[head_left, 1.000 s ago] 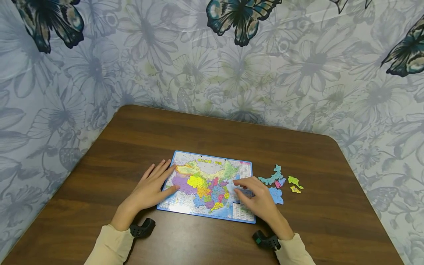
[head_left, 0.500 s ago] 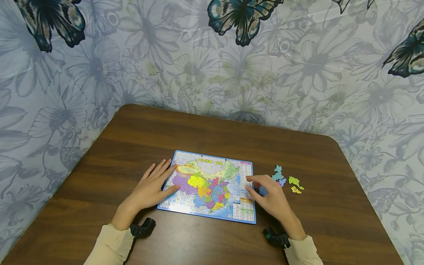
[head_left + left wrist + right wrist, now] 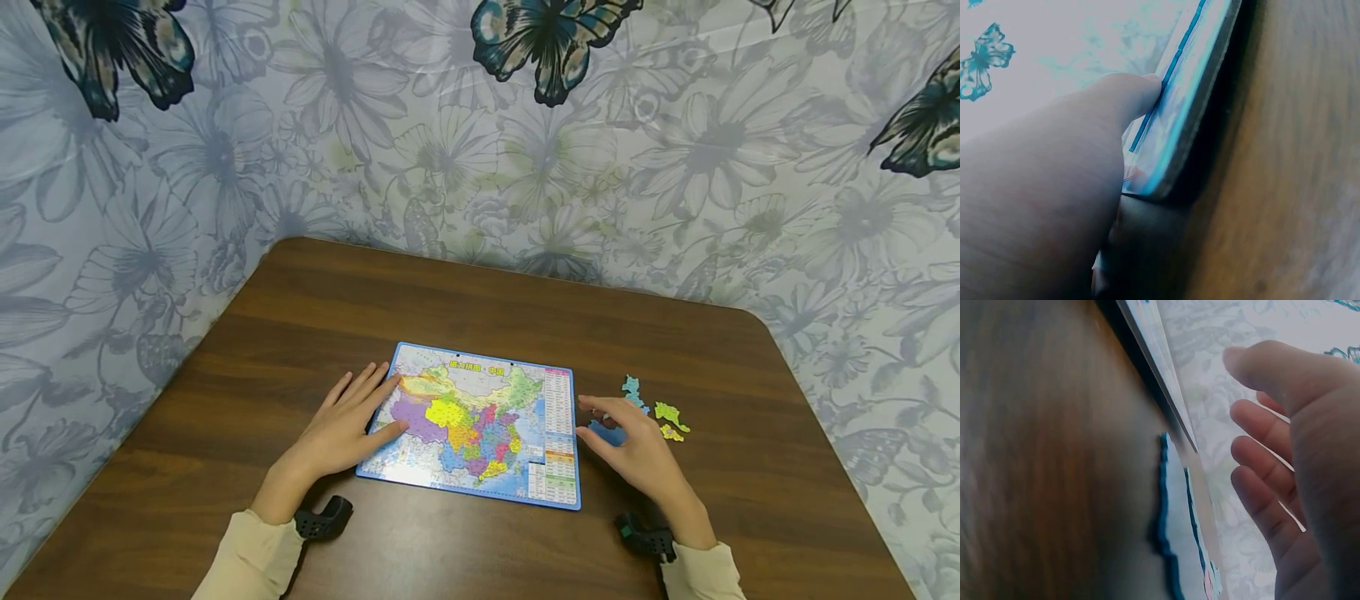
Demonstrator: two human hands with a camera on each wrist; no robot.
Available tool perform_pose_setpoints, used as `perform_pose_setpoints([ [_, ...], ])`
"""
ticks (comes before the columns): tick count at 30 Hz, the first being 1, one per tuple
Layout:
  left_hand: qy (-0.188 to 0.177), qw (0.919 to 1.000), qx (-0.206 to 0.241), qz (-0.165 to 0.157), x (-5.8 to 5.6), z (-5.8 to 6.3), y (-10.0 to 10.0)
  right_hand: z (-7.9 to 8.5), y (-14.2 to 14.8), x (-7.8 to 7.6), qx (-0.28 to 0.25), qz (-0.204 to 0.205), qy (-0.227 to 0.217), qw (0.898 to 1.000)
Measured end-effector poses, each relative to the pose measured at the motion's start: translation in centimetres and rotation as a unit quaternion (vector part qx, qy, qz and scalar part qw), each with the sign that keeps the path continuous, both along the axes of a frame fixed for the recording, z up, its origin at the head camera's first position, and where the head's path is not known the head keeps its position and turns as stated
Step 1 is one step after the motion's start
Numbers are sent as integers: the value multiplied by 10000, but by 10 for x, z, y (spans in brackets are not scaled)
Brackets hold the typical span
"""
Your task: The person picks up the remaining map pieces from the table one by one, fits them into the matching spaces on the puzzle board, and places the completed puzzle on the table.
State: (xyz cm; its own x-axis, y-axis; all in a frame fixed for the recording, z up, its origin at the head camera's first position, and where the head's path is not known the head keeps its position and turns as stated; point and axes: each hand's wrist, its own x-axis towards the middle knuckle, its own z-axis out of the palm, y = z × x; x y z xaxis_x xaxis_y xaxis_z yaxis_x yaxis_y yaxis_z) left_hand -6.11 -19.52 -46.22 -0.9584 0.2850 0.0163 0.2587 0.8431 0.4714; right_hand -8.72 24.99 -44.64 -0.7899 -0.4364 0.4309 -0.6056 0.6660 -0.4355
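A map puzzle board (image 3: 420, 361) with a blue border and a multicoloured map lies flat on the table. My left hand (image 3: 337, 425) rests spread on its left edge; in the left wrist view the thumb (image 3: 1125, 94) lies on the board's margin (image 3: 1169, 147). Just past the right edge, my right hand (image 3: 641, 450) hovers over loose puzzle pieces, thumb and fingers apart and holding nothing. Partly hidden under it is a blue piece (image 3: 609, 434), seen edge-on in the right wrist view. A teal piece (image 3: 632, 388) shows beyond the fingers.
A lime-green piece (image 3: 670, 414) and a small yellow piece (image 3: 671, 433) lie right of the right hand. The brown wooden table (image 3: 450, 292) reaches back to a wall covering (image 3: 420, 167) with flowers and butterflies. Both wrists wear black devices (image 3: 324, 518).
My right hand has moved right, from over the board's right side to above the loose pieces, covering more of them. The left hand has stayed in place.
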Motion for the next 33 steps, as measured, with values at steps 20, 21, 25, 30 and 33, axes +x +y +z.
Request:
perform_pose_setpoints([
  [20, 32, 10000, 10, 10, 2, 6, 1, 6, 23, -1, 559, -227, -789, 9951],
  [21, 39, 10000, 15, 9, 2, 6, 1, 5, 23, -1, 576, -229, -822, 9947],
  [25, 47, 10000, 6, 10, 2, 5, 2, 1, 25, -2, 639, -201, -906, 9936],
  [30, 70, 10000, -8, -4, 2, 3, 1, -1, 25, -2, 659, -200, -890, 9937],
  [33, 79, 10000, -9, -12, 2, 3, 1, -1, 24, -1, 657, -225, -846, 9940],
])
